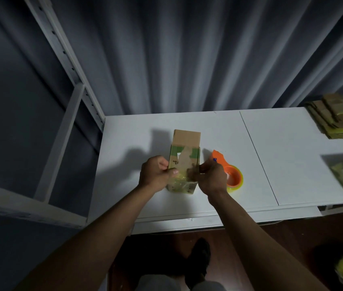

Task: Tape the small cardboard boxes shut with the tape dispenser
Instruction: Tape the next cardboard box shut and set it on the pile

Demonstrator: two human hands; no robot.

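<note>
Left hand [156,173] and right hand [211,175] each pinch the near end of the small cardboard box [184,162] at table [292,154] centre, pressing tape down, tape dispenser [228,172] idle at its 3 o'clock, so this box looks nearly sealed, flat boxes [338,116] at 2 o'clock left.

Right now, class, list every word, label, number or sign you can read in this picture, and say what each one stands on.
No text here can be read for certain.
Small brown and green cardboard box: dark printed marks on its left and right edges, too small and blurred to read.
Pale patch on the box's top face: no writing legible.
Orange plastic tape dispenser: no lettering visible.
Stack of flattened cardboard boxes: blurred, nothing legible.
</note>
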